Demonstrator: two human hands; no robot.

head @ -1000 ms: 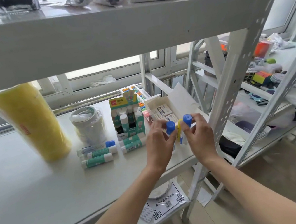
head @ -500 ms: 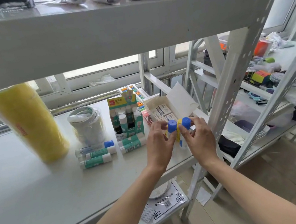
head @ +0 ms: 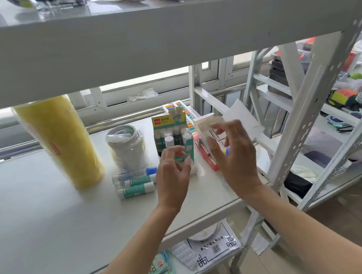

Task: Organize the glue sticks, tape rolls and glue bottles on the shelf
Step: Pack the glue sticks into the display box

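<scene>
From my head camera, my left hand [head: 173,173] and right hand [head: 233,152] hover with fingers loose, gripping nothing. A blue-capped glue bottle [head: 226,151] shows just behind my right palm; a careless sweep could topple it or the glue stick box [head: 173,138]. Three glue sticks [head: 135,182] lie beside the tape rolls [head: 126,149] on the white shelf [head: 45,217], by a window.

The lower front of the glue stick box [head: 172,135] is covered by the left hand [head: 174,177]. Just right of that box, a blue-and-yellow item [head: 226,150] is mostly hidden behind the right hand [head: 234,152] — whether it is held cannot be told. Fingertips are blurred.
</scene>
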